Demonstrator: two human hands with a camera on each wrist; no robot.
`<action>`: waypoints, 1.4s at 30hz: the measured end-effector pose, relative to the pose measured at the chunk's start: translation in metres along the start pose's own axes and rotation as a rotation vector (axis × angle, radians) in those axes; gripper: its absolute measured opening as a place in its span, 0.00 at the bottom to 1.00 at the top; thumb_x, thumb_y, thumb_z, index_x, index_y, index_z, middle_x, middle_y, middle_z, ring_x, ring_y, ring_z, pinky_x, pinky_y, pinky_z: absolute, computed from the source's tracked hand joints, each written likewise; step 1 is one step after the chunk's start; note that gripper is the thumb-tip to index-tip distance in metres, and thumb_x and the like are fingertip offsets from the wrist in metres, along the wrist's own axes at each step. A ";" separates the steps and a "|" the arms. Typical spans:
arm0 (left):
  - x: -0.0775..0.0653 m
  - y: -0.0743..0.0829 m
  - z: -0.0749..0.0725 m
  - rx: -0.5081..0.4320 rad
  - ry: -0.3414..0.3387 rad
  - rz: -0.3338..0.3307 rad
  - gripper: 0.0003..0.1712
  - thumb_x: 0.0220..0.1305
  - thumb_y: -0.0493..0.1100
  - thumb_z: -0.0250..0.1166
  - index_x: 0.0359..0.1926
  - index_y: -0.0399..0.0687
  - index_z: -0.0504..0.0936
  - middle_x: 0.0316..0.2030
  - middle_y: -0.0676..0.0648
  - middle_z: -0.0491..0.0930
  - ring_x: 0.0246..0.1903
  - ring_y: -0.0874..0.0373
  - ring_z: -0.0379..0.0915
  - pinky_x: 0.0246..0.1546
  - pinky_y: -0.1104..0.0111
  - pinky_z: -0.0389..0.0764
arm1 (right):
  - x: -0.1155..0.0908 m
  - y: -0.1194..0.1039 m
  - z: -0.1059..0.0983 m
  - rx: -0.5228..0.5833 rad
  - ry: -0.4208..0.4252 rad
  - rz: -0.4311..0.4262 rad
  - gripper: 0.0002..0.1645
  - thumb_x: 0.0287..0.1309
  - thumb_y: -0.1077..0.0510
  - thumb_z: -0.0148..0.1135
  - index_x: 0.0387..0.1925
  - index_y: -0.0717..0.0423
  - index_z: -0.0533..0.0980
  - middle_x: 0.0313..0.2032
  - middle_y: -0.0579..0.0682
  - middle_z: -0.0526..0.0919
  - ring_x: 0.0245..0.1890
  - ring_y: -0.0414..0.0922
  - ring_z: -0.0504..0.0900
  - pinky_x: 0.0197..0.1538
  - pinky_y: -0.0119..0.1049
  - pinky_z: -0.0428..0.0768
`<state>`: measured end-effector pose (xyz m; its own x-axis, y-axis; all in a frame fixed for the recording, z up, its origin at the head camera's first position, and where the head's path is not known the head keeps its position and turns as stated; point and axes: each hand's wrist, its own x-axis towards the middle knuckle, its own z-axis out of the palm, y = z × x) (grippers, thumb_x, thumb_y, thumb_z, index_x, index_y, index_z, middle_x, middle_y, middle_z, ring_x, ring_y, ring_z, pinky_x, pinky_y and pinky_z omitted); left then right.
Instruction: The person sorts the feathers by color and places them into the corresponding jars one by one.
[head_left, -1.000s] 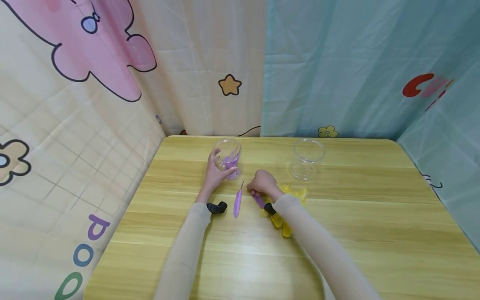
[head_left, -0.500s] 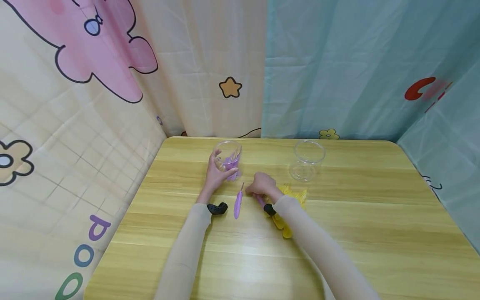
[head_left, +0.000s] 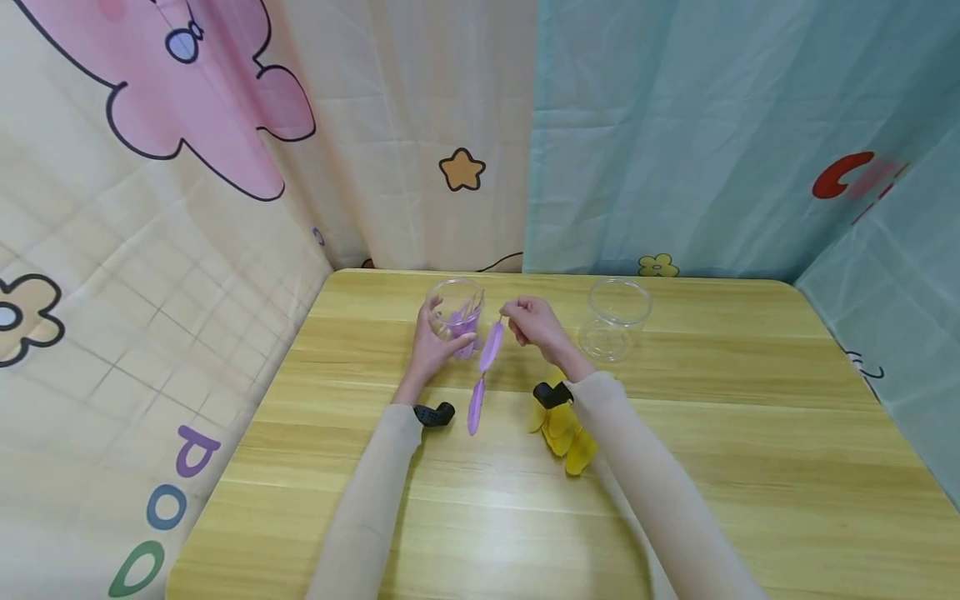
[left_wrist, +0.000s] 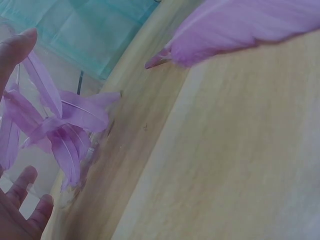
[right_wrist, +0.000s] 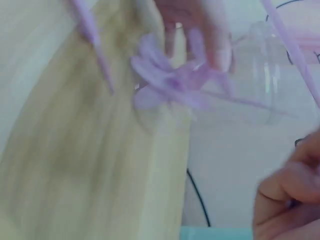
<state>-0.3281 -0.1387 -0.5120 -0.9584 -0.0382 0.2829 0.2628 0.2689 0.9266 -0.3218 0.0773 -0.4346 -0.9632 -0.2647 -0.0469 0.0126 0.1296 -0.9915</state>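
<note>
My left hand (head_left: 431, 348) curls round a clear plastic cup (head_left: 459, 282) toward the back left of the table, thumb on its near side. Several purple feathers (left_wrist: 67, 120) stand inside it with their quills up. To the right of this cup, my right hand (head_left: 534, 321) pinches a purple feather (head_left: 491, 347) by its quill, the vane hanging down and left. The same feather (right_wrist: 292, 52) crosses the upper right corner of the right wrist view. Another purple feather (head_left: 476, 408) lies on the table in front of the cup.
Yellow feathers (head_left: 561, 432) lie in a pile under my right wrist, partly hidden by it. A second clear cup (head_left: 632, 321) stands upright at the back right. Curtains (head_left: 420, 108) hang behind the wooden table (head_left: 735, 400).
My right hand has lifted a purple feather from beside the yellow pile and moved it up and back toward the cup. The left hand has stayed on the cup.
</note>
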 end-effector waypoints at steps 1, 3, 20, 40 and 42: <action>0.000 0.001 0.000 0.001 -0.001 -0.001 0.61 0.41 0.48 0.79 0.72 0.50 0.51 0.67 0.51 0.56 0.66 0.46 0.51 0.64 0.50 0.54 | 0.002 -0.005 0.001 0.063 0.043 -0.028 0.12 0.62 0.56 0.54 0.32 0.63 0.71 0.13 0.46 0.66 0.10 0.39 0.63 0.16 0.29 0.63; 0.001 0.002 0.000 0.000 -0.002 0.001 0.60 0.41 0.47 0.79 0.71 0.51 0.52 0.67 0.50 0.57 0.66 0.45 0.51 0.64 0.51 0.55 | 0.006 -0.014 0.004 0.177 0.128 -0.084 0.09 0.62 0.56 0.55 0.35 0.60 0.71 0.13 0.46 0.66 0.10 0.38 0.63 0.15 0.27 0.63; -0.001 -0.001 0.004 0.008 0.007 -0.004 0.59 0.43 0.47 0.79 0.71 0.51 0.52 0.67 0.49 0.58 0.66 0.49 0.52 0.64 0.55 0.55 | 0.028 -0.003 0.032 0.183 0.228 -0.215 0.07 0.62 0.59 0.58 0.38 0.60 0.72 0.14 0.46 0.70 0.08 0.38 0.65 0.14 0.27 0.66; -0.001 0.004 0.002 0.005 0.012 0.011 0.60 0.42 0.46 0.79 0.72 0.53 0.51 0.67 0.49 0.56 0.64 0.47 0.53 0.63 0.51 0.57 | 0.020 0.038 -0.008 -0.460 -0.355 -0.095 0.12 0.55 0.57 0.68 0.40 0.58 0.80 0.22 0.54 0.75 0.18 0.46 0.70 0.22 0.32 0.69; -0.001 0.003 0.003 0.005 0.013 0.009 0.61 0.42 0.47 0.79 0.72 0.53 0.51 0.67 0.49 0.57 0.64 0.48 0.53 0.63 0.52 0.57 | 0.019 0.042 -0.008 -0.538 -0.433 -0.120 0.13 0.54 0.58 0.69 0.41 0.57 0.81 0.23 0.51 0.76 0.19 0.43 0.70 0.23 0.31 0.69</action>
<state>-0.3265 -0.1351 -0.5104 -0.9543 -0.0478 0.2949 0.2714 0.2739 0.9227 -0.3419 0.0849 -0.4765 -0.7545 -0.6493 -0.0954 -0.3297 0.5006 -0.8004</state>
